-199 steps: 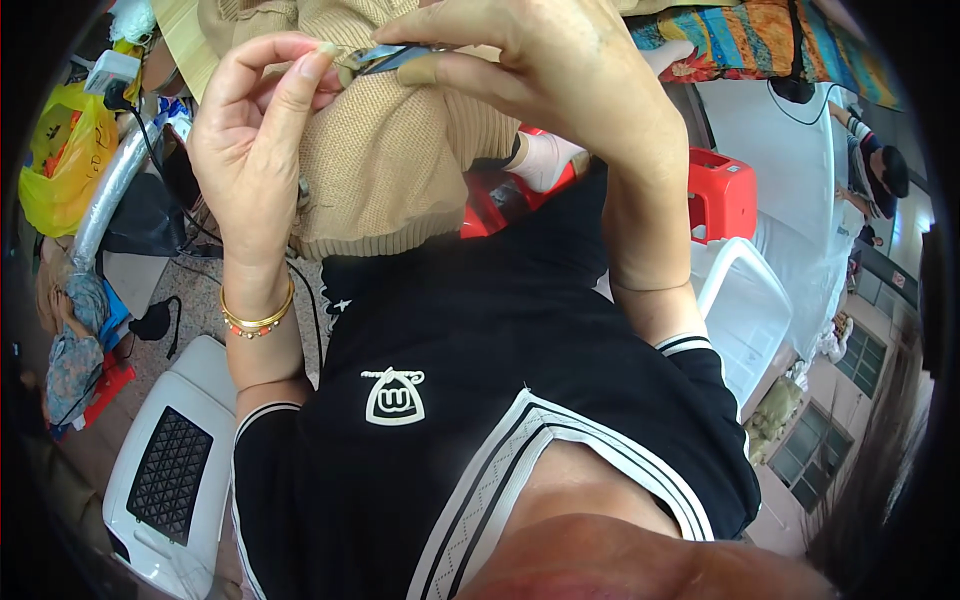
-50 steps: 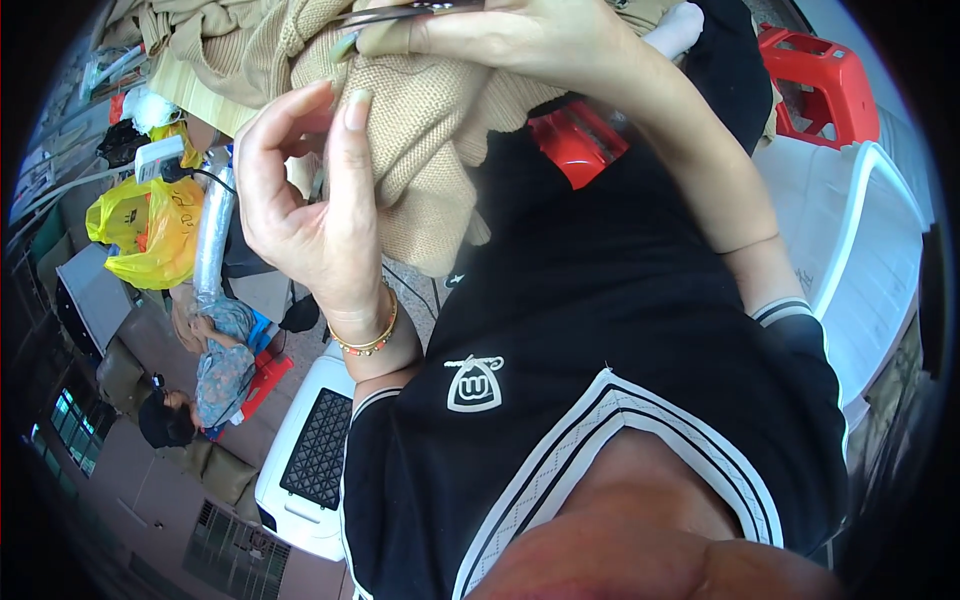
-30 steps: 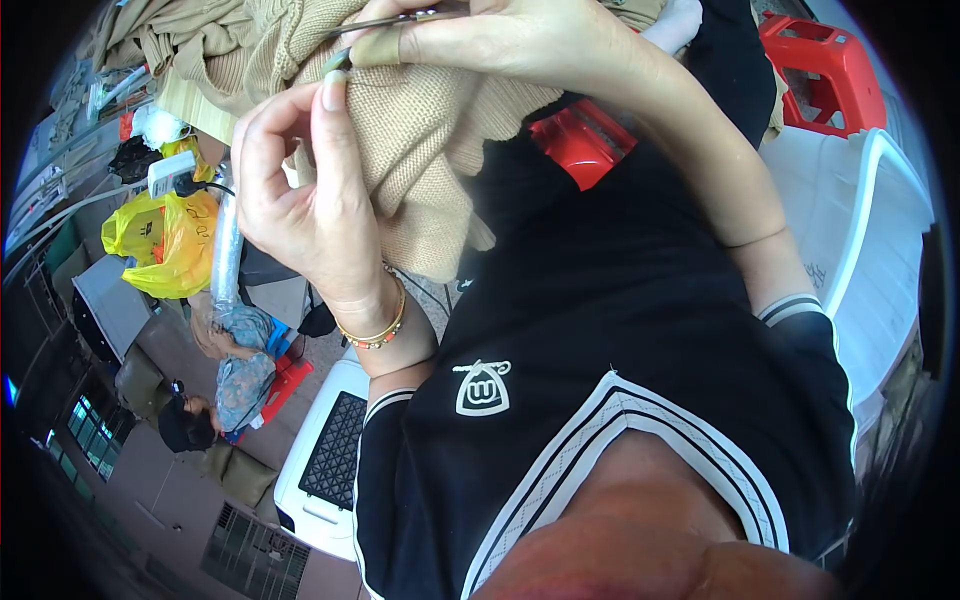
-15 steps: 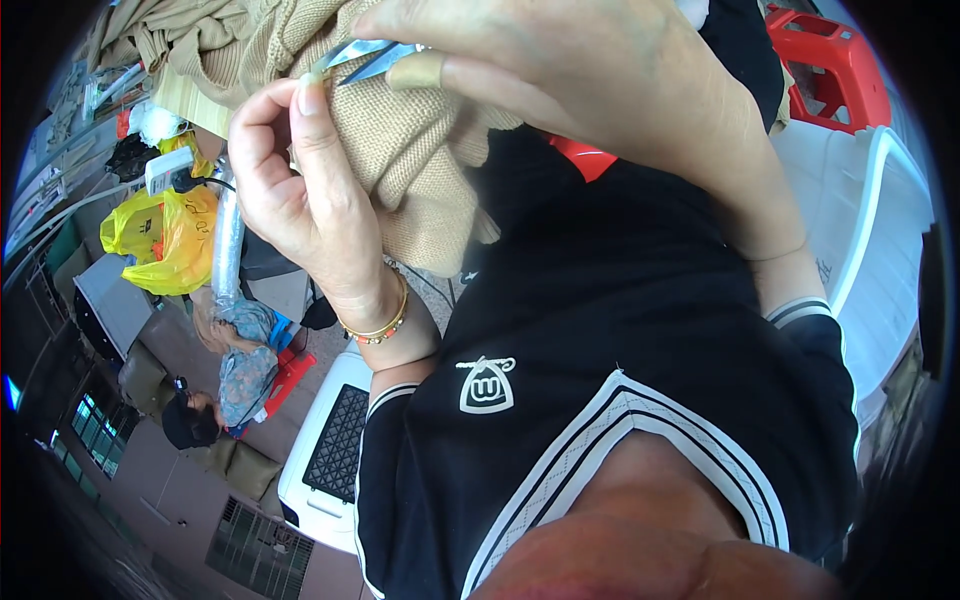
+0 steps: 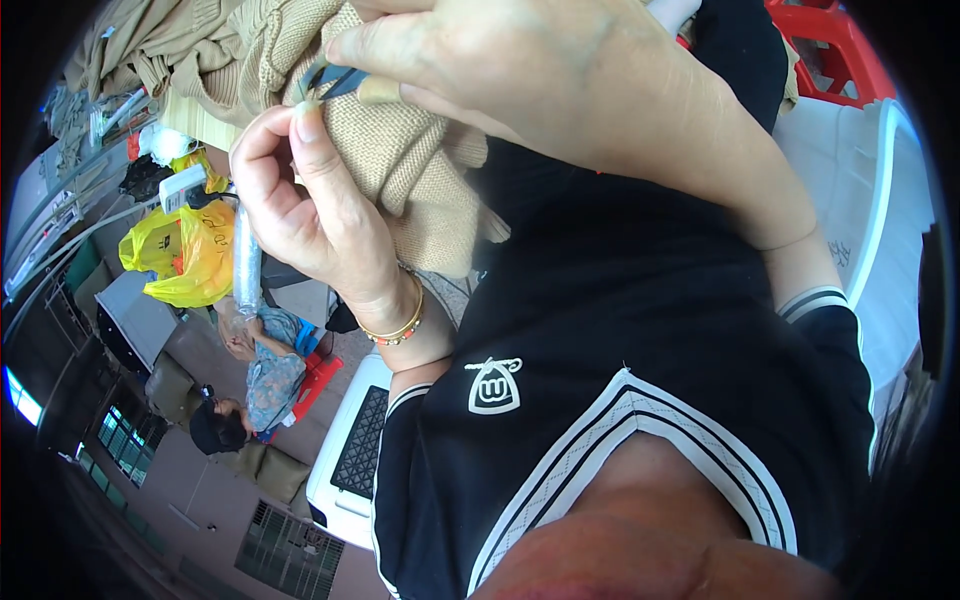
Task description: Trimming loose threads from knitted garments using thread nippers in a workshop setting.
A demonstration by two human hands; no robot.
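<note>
A tan knitted garment [image 5: 400,160] hangs in front of my chest. My left hand [image 5: 310,215] pinches its edge near the top, thumb and forefinger closed on the knit; a gold and red bracelet sits on that wrist. My right hand [image 5: 540,70] is above and in front, holding a small dark snipping tool [image 5: 335,82] whose tip sits right at the spot my left fingers pinch. Most of the tool is hidden under my fingers.
More tan knitwear [image 5: 170,45] is piled at the upper left. A yellow plastic bag [image 5: 185,255] and a white plastic chair [image 5: 350,455] lie at the left. Another person [image 5: 255,375] sits below left. Red stools [image 5: 830,50] and a white chair [image 5: 880,220] are on the right.
My left hand has gone from open fingers beside the garment to pinching its edge. My right hand with the tool came down closer to it.
</note>
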